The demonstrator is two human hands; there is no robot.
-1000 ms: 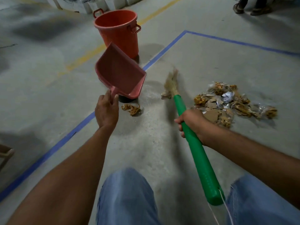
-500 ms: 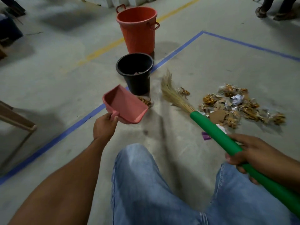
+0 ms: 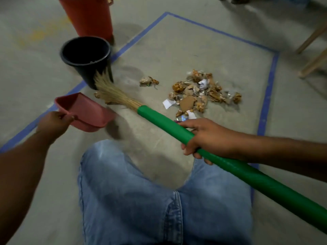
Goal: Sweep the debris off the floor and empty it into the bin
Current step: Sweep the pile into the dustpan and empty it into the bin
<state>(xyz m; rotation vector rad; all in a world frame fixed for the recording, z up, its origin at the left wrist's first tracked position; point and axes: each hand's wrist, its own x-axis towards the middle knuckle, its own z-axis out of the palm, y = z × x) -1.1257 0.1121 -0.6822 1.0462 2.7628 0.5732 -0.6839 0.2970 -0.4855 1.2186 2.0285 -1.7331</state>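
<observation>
Right of the broom (image 3: 177,128) gripped by the right hand (image 3: 203,138) lies the debris (image 3: 198,92); left hand (image 3: 53,124) holds the dustpan (image 3: 85,112)

We note dim, flat light; soft shadows beside the black bin (image 3: 85,55); motion blur on the dustpan (image 3: 85,112); wide-angle bending at edges.

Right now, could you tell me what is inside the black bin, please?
Inside the black bin only dark walls show, with a small pale scrap near its near rim. Its bottom is too dark to tell. The broom bristles cover part of its outer side.
</observation>
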